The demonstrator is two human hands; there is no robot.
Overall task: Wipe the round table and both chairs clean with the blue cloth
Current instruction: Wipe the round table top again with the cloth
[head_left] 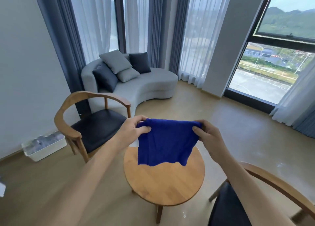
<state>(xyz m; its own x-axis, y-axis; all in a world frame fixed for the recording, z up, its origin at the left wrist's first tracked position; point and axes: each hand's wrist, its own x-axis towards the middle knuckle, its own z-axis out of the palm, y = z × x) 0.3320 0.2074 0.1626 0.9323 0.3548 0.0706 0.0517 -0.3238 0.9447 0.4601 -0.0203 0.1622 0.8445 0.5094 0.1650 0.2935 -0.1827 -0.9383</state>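
Both hands pinching blue cloth [163, 143] top corners, stretched sideways, hanging above round table [163, 184]

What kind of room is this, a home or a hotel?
Probably a lounge corner of a hotel room or flat; I cannot tell which. A curved sofa with cushions, long curtains and a high window suggest it.

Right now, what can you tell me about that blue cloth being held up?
The blue cloth is a deep, bright blue and looks soft and nappy, like a towel. It hangs in the air above the round table, spread between two grips: the left hand pinches its upper left corner, the right hand its upper right. Its lower edge hangs loose and uneven. A small white tag shows at its left edge.
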